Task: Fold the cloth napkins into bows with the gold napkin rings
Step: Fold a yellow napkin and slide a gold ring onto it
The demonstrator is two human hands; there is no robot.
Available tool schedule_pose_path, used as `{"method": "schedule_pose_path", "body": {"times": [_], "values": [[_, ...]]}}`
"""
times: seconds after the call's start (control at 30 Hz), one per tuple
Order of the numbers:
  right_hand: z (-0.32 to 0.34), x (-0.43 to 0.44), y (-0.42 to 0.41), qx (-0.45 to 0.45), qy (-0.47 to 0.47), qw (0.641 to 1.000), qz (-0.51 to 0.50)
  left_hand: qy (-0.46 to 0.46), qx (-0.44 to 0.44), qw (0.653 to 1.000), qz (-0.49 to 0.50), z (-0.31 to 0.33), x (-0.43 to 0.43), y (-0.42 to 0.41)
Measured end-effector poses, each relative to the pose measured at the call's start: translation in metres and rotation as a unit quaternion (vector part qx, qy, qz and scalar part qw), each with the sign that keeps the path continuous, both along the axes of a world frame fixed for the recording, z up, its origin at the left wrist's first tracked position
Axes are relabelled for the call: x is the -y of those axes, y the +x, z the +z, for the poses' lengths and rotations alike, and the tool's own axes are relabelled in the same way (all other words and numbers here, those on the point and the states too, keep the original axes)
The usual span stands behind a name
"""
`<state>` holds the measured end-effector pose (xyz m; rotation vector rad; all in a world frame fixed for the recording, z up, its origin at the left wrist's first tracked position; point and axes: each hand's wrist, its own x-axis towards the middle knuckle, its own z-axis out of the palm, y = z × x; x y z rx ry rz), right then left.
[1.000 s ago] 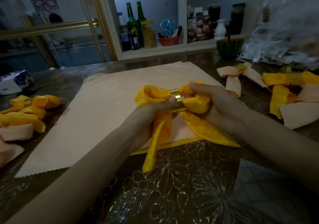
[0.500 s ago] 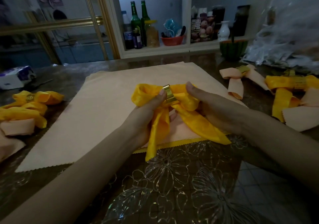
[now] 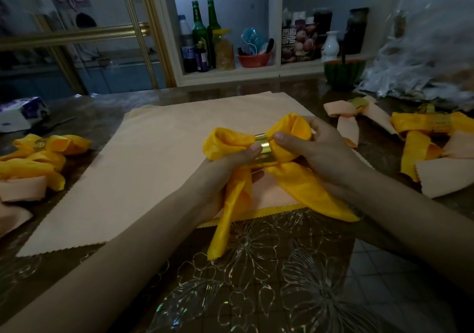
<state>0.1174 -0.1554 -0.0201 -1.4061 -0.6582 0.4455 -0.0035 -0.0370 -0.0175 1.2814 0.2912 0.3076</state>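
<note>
Over the flat peach napkin (image 3: pixel 154 158), the yellow napkin (image 3: pixel 225 140) is held as a bow. The left hand (image 3: pixel 225 176) grips its left loop, and the right hand (image 3: pixel 320 153) pinches the right. The gold ring (image 3: pixel 265 150) cinches the middle, seemingly centred; even the loops without sliding it.

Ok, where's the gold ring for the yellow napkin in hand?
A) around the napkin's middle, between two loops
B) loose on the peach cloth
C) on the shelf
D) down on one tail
A: the gold ring wraps the middle of the yellow napkin, a loop on either side, with the left hand and right hand gripping the napkin beside it.
</note>
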Motion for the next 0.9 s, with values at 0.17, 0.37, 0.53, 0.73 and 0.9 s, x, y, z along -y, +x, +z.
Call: {"method": "schedule_pose_path", "body": {"times": [0.17, 0.37, 0.53, 0.73, 0.9], "values": [[0.002, 0.0, -0.001, 0.05, -0.004, 0.998, -0.038, 0.044, 0.015, 0.999, -0.023, -0.003, 0.006, 0.002], [0.007, 0.001, 0.006, -0.004, -0.002, 1.0, -0.021, 0.079, 0.005, 0.996, -0.043, 0.001, -0.002, 0.002], [0.013, 0.0, 0.002, -0.155, 0.072, 0.985, 0.033, 0.057, 0.012, 0.998, -0.021, 0.003, -0.003, 0.0], [0.009, 0.001, -0.01, 0.061, -0.135, 0.988, 0.033, -0.087, 0.01, 0.995, 0.044, 0.004, -0.003, 0.0], [0.0, -0.002, -0.039, 0.26, -0.135, 0.952, 0.088, -0.085, 0.02, 0.996, -0.006, 0.004, 0.009, -0.002]]}}
